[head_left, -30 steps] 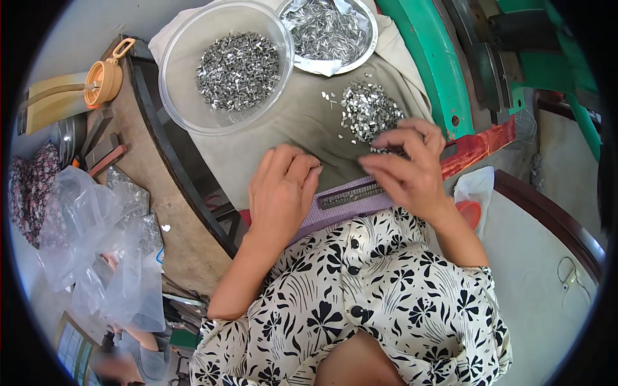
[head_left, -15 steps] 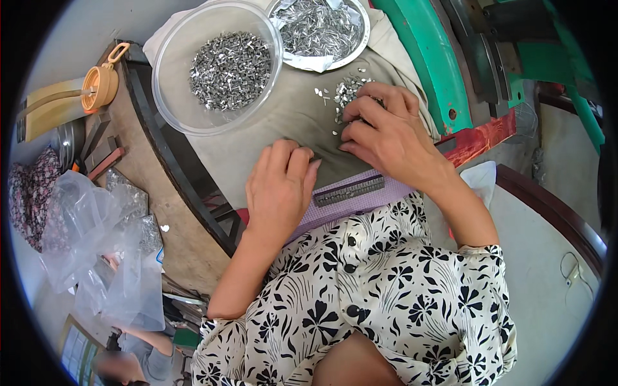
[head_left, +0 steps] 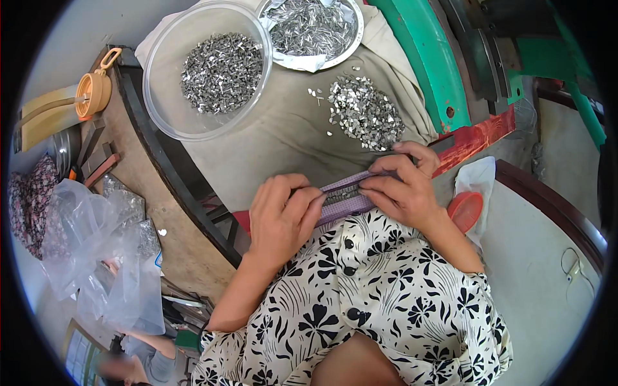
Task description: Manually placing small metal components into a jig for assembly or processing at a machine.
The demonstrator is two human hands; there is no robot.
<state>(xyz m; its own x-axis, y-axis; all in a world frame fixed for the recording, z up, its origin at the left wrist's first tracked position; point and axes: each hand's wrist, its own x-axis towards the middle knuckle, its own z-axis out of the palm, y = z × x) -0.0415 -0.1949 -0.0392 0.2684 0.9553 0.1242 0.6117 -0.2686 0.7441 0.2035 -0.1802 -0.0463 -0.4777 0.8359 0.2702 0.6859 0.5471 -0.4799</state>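
Observation:
My left hand (head_left: 286, 212) and my right hand (head_left: 404, 186) are closed at opposite ends of a thin dark strip (head_left: 347, 183) above my lap. Just under it, partly covered by the fingers, a grey ridged bar (head_left: 343, 195) rests on a purple checked cloth (head_left: 347, 208). Whether the fingertips also grip this bar is hidden. Beyond my right hand, a loose heap of small shiny metal pieces (head_left: 367, 112) lies on the grey-brown cloth (head_left: 283, 132).
A clear plastic tub (head_left: 153, 96) of short metal pieces and a metal bowl (head_left: 358, 40) of thin metal pins stand at the far side. Green machinery (head_left: 421, 58) borders the right. Plastic bags (head_left: 96, 251) lie left, and a red lid (head_left: 466, 211) sits right.
My right hand has left the metal heap and come down toward my lap. My left hand has shifted slightly down and right. Both now grip the dark strip over the ridged bar.

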